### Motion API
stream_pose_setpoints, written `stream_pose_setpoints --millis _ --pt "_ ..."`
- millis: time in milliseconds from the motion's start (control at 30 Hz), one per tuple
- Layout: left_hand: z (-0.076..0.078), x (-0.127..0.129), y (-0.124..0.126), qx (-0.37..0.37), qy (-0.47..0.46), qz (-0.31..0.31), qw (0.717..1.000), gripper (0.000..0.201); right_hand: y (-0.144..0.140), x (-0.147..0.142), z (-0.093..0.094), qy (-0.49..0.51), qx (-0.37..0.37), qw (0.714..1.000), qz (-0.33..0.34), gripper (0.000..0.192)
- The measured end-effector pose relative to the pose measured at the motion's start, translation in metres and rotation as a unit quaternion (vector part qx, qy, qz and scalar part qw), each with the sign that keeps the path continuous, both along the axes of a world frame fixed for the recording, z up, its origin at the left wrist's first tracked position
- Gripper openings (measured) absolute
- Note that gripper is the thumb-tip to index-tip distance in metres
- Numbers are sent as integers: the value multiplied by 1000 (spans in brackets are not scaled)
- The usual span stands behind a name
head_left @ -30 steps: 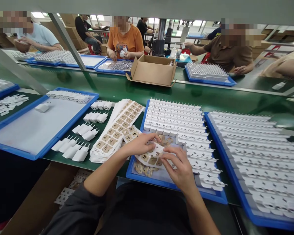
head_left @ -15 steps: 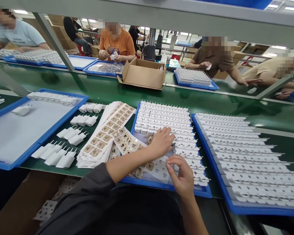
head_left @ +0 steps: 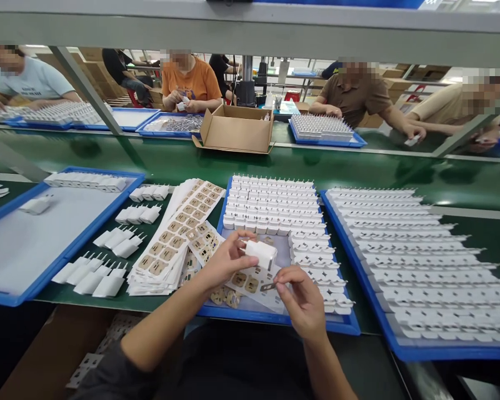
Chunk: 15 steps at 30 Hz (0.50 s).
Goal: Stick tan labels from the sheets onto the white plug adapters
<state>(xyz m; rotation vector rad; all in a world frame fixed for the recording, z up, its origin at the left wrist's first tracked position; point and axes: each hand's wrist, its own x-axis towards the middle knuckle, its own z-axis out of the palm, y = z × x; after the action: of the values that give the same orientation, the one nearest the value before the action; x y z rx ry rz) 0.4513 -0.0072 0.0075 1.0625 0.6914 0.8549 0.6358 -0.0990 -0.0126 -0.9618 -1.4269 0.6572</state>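
My left hand (head_left: 227,261) is closed around a white charger plug (head_left: 261,254), held tilted above the middle blue tray (head_left: 275,320). Between the thumb and fingers of my right hand (head_left: 302,300) is a small brown sticker (head_left: 268,287), just below and to the right of the plug. Beneath both hands, a partly peeled sticker sheet (head_left: 239,279) lies over the tray's near part, with loose brown stickers (head_left: 225,297) beside it. Rows of white charger plugs (head_left: 270,200) fill the tray's far and right portions, pins upward.
A stack of sticker sheets (head_left: 160,258) lies left of the middle tray, beside small groups of plugs (head_left: 110,281). Another blue tray (head_left: 29,291) stands farther left; a full one (head_left: 462,353) stands right. An open cardboard box (head_left: 236,133) and co-workers are across the bench.
My left hand has picked up a charger plug from the rows and drawn it back toward me. My right hand has shifted slightly, and the sticker in it now shows.
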Motion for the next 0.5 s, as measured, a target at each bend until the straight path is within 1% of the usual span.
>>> stream_pose_setpoints --millis 67,100,167,233,300,367,433,500 --pt "-7 -8 -13 -52 -50 6 997 67 1 -9 4 18 -9 999 49 8" --pt "-11 -11 -18 -63 -62 10 996 69 1 -13 6 22 -13 997 69 7" --pt "-20 -15 -27 -50 -66 24 996 69 1 -20 7 23 -18 995 94 6" --pt "-27 -18 -32 8 -31 30 999 61 1 -25 8 23 -20 995 98 5" --pt "-32 -18 -37 98 37 49 993 48 0 -27 8 30 -26 995 94 6" --pt "-36 -18 -41 188 106 94 972 36 -1 -29 7 33 -39 994 97 6" --pt "-38 -16 -45 255 139 134 947 31 -2 -31 7 27 -52 993 97 6" --pt "-40 -16 -49 288 136 127 939 33 -1 -31 6 29 -60 995 80 6"
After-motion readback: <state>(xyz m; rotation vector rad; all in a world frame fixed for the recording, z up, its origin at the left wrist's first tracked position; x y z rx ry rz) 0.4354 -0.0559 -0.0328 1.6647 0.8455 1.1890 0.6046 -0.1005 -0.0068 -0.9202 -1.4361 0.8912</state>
